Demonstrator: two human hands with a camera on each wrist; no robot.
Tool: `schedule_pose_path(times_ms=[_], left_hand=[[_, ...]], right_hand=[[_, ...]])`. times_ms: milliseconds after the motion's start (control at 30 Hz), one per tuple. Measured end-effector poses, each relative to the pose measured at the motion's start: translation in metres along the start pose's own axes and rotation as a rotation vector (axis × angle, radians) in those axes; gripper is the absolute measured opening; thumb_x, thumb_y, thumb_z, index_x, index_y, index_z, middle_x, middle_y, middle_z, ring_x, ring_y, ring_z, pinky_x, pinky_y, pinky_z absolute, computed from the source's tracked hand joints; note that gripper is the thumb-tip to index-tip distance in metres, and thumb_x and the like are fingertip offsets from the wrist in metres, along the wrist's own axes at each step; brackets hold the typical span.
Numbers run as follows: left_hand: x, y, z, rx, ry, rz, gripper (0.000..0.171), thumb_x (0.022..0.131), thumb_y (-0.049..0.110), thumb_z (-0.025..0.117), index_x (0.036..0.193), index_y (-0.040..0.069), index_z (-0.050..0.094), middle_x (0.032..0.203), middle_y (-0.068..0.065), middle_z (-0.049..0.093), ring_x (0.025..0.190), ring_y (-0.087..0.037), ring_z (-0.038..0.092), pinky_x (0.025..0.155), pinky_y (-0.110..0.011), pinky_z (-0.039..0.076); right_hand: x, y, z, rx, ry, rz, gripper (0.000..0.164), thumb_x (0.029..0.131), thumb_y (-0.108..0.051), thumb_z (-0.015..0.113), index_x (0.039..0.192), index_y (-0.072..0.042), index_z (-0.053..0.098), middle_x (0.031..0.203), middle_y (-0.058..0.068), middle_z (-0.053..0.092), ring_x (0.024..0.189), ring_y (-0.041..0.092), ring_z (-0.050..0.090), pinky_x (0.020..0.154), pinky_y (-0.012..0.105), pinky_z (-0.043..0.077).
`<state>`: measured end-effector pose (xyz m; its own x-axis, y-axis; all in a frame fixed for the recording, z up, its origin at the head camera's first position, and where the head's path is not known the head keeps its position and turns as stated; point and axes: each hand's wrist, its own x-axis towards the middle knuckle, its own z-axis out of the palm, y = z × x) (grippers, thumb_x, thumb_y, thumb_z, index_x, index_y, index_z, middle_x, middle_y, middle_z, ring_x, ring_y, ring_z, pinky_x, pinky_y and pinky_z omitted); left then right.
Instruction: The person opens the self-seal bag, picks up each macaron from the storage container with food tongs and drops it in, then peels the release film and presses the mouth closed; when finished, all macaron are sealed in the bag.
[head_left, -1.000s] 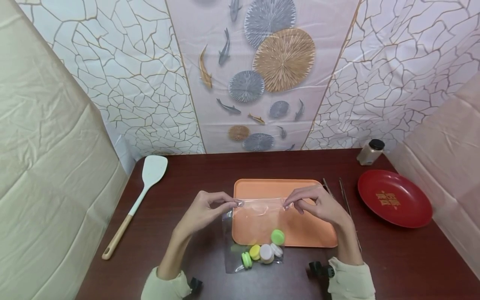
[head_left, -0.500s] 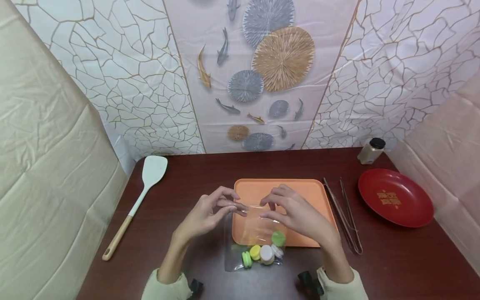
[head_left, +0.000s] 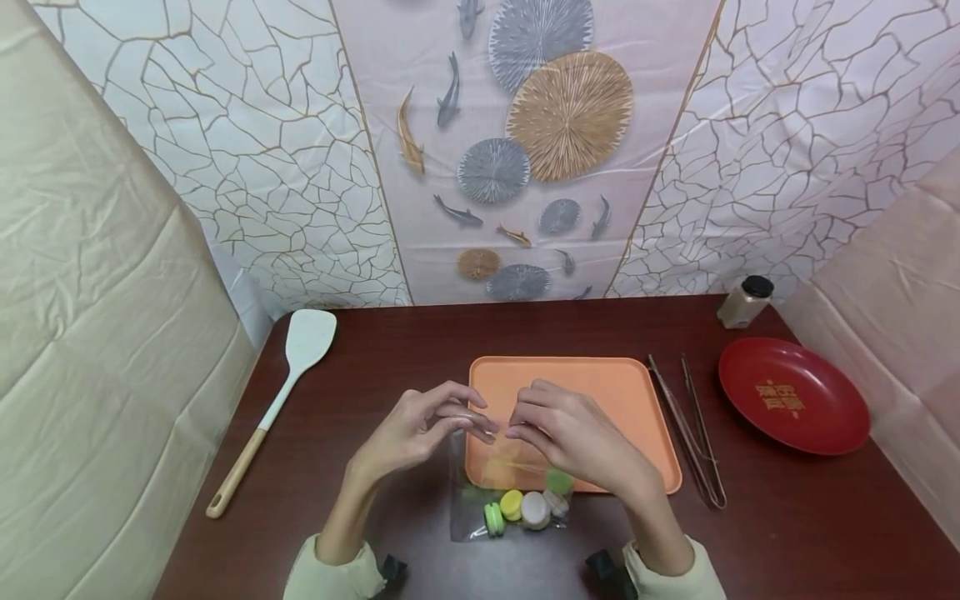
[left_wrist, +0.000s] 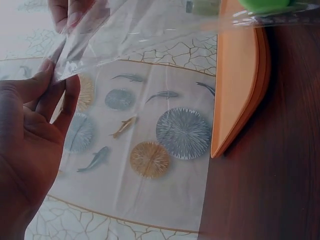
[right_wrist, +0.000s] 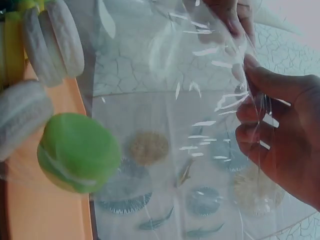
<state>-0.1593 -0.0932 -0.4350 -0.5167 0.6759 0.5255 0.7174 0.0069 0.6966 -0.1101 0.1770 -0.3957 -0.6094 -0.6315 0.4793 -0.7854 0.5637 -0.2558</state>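
A clear plastic bag with several macarons in it hangs between my hands, over the front edge of the orange tray. Inside are a green macaron, a yellow macaron and a pale macaron; another green macaron shows close up in the right wrist view. My left hand pinches the bag's top edge between thumb and fingers. Close beside it, my right hand pinches the same edge with its fingertips. The bag's mouth is partly hidden by the fingers.
A white spatula with a wooden handle lies on the left. To the right of the tray are metal tongs, a red plate and a black-capped jar. Patterned cloth hangs behind the table.
My right hand has moved left along the bag's top edge, toward my left hand. The left fingers have shifted slightly on the edge. The tongs, partly hidden before, are now uncovered.
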Motion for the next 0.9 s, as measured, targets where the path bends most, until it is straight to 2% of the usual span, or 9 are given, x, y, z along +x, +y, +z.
schedule_pose_path(times_ms=[133, 200, 367, 533, 733, 900], left_hand=[[0.001, -0.001, 0.001, -0.033, -0.007, 0.015, 0.028, 0.101, -0.012, 0.069, 0.125, 0.001, 0.066, 0.101, -0.011, 0.085, 0.094, -0.02, 0.084, 0.075, -0.027, 0.064], [0.001, -0.002, 0.001, -0.049, -0.01, 0.011, 0.028, 0.101, -0.012, 0.069, 0.126, 0.001, 0.066, 0.102, -0.013, 0.085, 0.095, -0.022, 0.084, 0.079, -0.029, 0.065], [-0.003, -0.002, -0.005, -0.044, 0.009, -0.022, 0.028, 0.101, -0.011, 0.069, 0.126, 0.001, 0.067, 0.103, -0.012, 0.085, 0.095, -0.021, 0.084, 0.085, -0.023, 0.061], [-0.006, -0.001, -0.012, -0.065, -0.011, -0.037, 0.026, 0.102, -0.01, 0.069, 0.125, 0.002, 0.067, 0.105, -0.012, 0.085, 0.097, -0.021, 0.084, 0.086, -0.021, 0.059], [-0.01, 0.007, -0.02, -0.077, -0.018, -0.066, 0.024, 0.099, -0.012, 0.07, 0.118, 0.003, 0.066, 0.101, -0.012, 0.085, 0.094, -0.018, 0.084, 0.085, -0.023, 0.06], [-0.013, 0.017, -0.028, -0.112, -0.048, -0.025, 0.027, 0.098, -0.016, 0.069, 0.118, 0.003, 0.067, 0.099, -0.014, 0.085, 0.09, -0.017, 0.084, 0.079, -0.026, 0.063]], right_hand=[[-0.004, 0.008, -0.006, 0.053, -0.045, 0.002, 0.014, 0.097, -0.007, 0.083, 0.089, -0.014, 0.074, 0.083, -0.009, 0.058, 0.079, 0.003, 0.051, 0.068, 0.021, 0.049], [-0.008, 0.013, -0.01, 0.101, -0.073, 0.023, 0.015, 0.098, -0.006, 0.082, 0.088, -0.015, 0.073, 0.083, -0.011, 0.057, 0.08, 0.002, 0.05, 0.07, 0.023, 0.049], [-0.02, 0.027, -0.024, 0.247, -0.131, 0.106, 0.017, 0.099, -0.007, 0.079, 0.088, -0.016, 0.071, 0.083, -0.015, 0.056, 0.079, 0.0, 0.049, 0.069, 0.024, 0.049], [-0.034, 0.039, -0.036, 0.364, -0.185, 0.164, 0.015, 0.099, -0.007, 0.08, 0.091, -0.017, 0.073, 0.086, -0.014, 0.061, 0.08, -0.002, 0.054, 0.07, 0.022, 0.051], [-0.039, 0.042, -0.041, 0.455, -0.194, 0.094, 0.015, 0.1, -0.007, 0.079, 0.094, -0.02, 0.074, 0.089, -0.011, 0.067, 0.081, -0.001, 0.058, 0.073, 0.021, 0.053], [-0.036, 0.039, -0.039, 0.588, -0.24, 0.011, 0.017, 0.102, -0.005, 0.075, 0.094, -0.02, 0.071, 0.088, -0.004, 0.067, 0.081, 0.001, 0.059, 0.072, 0.022, 0.054]])
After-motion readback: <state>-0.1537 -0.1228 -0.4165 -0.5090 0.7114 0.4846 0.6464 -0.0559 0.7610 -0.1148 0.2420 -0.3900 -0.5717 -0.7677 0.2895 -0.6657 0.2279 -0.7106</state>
